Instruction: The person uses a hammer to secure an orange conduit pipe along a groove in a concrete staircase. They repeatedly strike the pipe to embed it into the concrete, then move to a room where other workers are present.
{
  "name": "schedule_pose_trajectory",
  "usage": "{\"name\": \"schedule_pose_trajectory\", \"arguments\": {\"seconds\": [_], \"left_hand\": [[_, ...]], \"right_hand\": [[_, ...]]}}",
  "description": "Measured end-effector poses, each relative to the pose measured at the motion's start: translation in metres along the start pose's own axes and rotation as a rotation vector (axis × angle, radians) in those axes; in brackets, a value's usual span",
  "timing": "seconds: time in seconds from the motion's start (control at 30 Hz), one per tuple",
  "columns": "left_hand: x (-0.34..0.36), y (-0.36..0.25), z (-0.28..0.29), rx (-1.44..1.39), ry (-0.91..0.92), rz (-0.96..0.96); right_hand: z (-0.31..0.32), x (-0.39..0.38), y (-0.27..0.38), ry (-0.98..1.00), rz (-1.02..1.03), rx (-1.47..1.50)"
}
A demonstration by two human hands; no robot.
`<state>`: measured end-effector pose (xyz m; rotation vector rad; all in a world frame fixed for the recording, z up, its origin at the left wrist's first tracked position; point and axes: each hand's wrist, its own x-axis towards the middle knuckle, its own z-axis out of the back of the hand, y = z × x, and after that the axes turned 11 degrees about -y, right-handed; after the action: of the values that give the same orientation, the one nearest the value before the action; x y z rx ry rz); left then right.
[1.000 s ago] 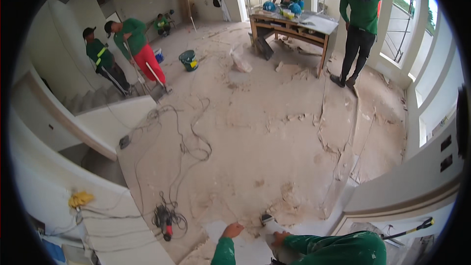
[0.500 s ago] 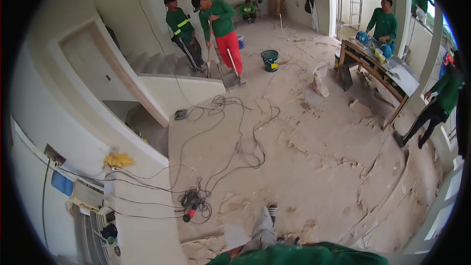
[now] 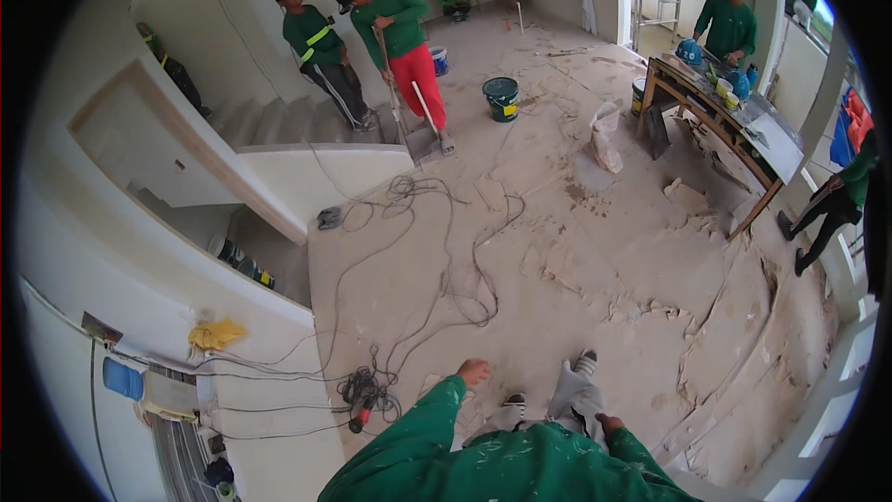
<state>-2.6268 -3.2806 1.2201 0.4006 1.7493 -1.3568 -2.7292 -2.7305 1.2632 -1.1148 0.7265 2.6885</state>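
My left hand (image 3: 474, 373) hangs in front of me over the dusty floor, out of a green sleeve spattered with pale specks. No object shows in it, and its fingers are too small and blurred to read. Beside my grey trouser leg (image 3: 569, 398) is my right hand (image 3: 610, 422), its fingers mostly hidden. Striped footwear (image 3: 585, 363) shows on my feet. To the left of my left hand, a tangled heap of dark cable (image 3: 365, 386) lies on the floor with a red and black power tool (image 3: 360, 416) at its edge.
Loose cables (image 3: 483, 288) snake across the floor ahead. Beyond stand a dark green bucket (image 3: 501, 99), a pale sack (image 3: 606, 138) and a workbench (image 3: 711, 116) with blue helmets. Two people (image 3: 395, 33) are by the stairs, one holding a long handle. Several others are around the room.
Both my hands and more of my green sleeves have come into view. My feet have shifted, and the view has turned slightly. Another person now shows on the stairs at left.
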Motion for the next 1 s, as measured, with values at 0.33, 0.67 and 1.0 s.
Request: {"name": "schedule_pose_trajectory", "arguments": {"seconds": [0.33, 0.67, 1.0], "left_hand": [[0.062, -0.09, -0.143, 0.636, -0.05, 0.172], [0.166, -0.202, -0.315, 0.943, 0.182, 0.041], [0.38, -0.395, -0.499, 1.208, 0.392, 0.16]], "right_hand": [[0.068, 0.21, -0.109, -0.085, 0.261, -0.22], [0.327, 0.326, 0.01, 0.042, -0.484, 0.776], [0.435, 0.39, -0.008, -0.026, -0.764, 0.991]]}}
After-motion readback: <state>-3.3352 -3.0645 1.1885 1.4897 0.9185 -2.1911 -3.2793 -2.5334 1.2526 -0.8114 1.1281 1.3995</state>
